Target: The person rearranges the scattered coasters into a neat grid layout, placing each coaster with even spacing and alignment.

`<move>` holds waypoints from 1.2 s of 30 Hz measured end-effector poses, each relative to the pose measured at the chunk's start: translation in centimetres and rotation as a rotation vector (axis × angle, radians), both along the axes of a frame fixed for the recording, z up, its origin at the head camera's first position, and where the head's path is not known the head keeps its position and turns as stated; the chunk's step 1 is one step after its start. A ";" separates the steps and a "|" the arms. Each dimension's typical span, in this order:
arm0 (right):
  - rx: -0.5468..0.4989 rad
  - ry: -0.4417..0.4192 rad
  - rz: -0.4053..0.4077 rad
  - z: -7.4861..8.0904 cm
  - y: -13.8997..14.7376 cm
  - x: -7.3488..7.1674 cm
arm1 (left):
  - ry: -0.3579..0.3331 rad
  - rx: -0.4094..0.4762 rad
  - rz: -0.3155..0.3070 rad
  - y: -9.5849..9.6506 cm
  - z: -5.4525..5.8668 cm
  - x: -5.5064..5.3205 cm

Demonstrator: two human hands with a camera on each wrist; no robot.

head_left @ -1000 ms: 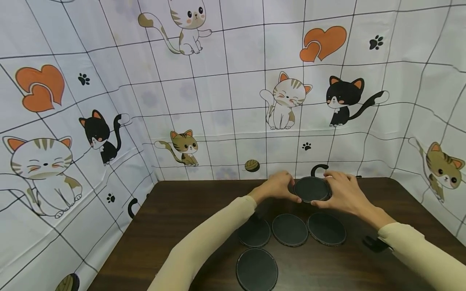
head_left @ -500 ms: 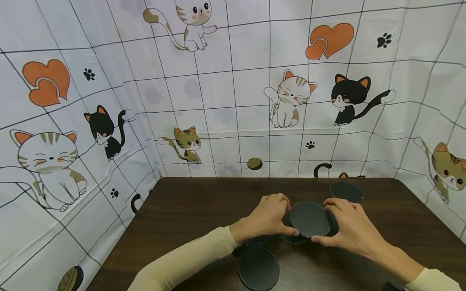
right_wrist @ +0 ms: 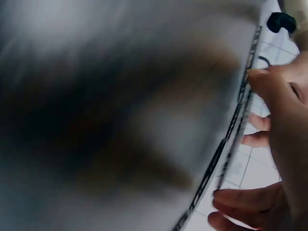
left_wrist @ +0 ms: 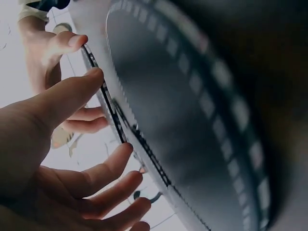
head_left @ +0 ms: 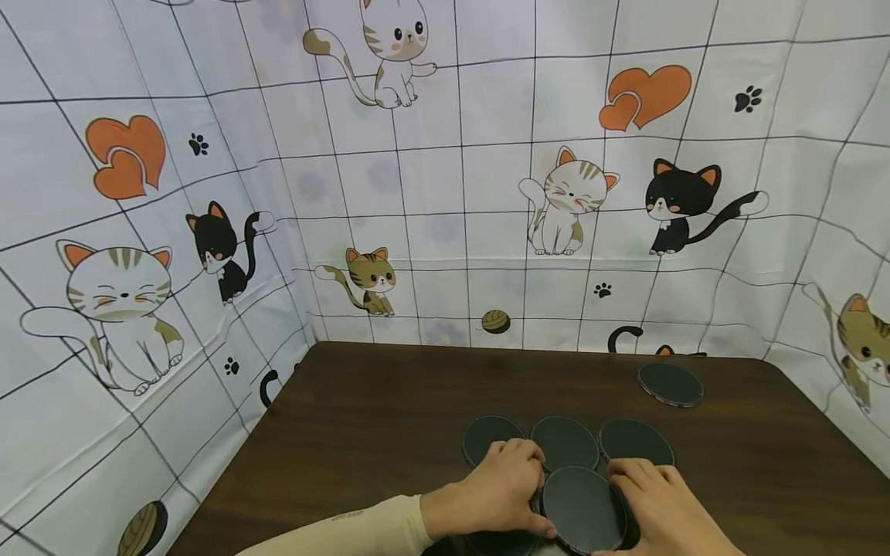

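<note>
A round dark coaster (head_left: pixel 584 510) with a stitched rim is held at its edges between both my hands, near the front of the table. My left hand (head_left: pixel 487 494) pinches its left edge with thumb and fingers, while my right hand (head_left: pixel 664 510) grips the right edge. In the left wrist view the held coaster (left_wrist: pixel 108 103) appears edge-on, as a thin strip. Behind it lies a row of three similar coasters: left (head_left: pixel 492 434), middle (head_left: pixel 565 440) and right (head_left: pixel 636 440). Another coaster (head_left: pixel 501 543) lies partly hidden under my left hand.
One more coaster (head_left: pixel 670 384) lies alone at the back right of the brown wooden table (head_left: pixel 389 409). A white cloth (head_left: pixel 431 232) printed with cats and grid lines hangs behind the table and along its sides.
Both hands have brought the held coaster from the back of the table toward the front, past the row of three. The coaster at the back right has come into view.
</note>
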State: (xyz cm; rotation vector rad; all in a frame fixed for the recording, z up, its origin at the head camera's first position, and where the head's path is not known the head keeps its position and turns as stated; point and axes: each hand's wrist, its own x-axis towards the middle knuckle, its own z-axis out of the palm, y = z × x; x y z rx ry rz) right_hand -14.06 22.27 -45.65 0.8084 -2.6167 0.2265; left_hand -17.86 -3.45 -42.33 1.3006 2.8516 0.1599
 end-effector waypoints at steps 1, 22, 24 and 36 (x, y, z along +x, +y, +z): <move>0.006 0.019 0.019 -0.3 0.1 0.1 | -0.006 -0.012 -0.011 0.0 -0.2 0.2; 0.025 -0.034 0.050 -0.7 0.0 0.2 | 0.027 -0.139 -0.072 -0.3 0.1 0.6; 0.026 -0.047 0.051 -0.7 0.0 0.1 | 0.014 -0.141 -0.067 -0.3 0.0 0.5; 0.001 -0.165 -0.053 0.7 0.3 -0.3 | 0.049 -0.085 -0.051 0.8 0.3 -1.3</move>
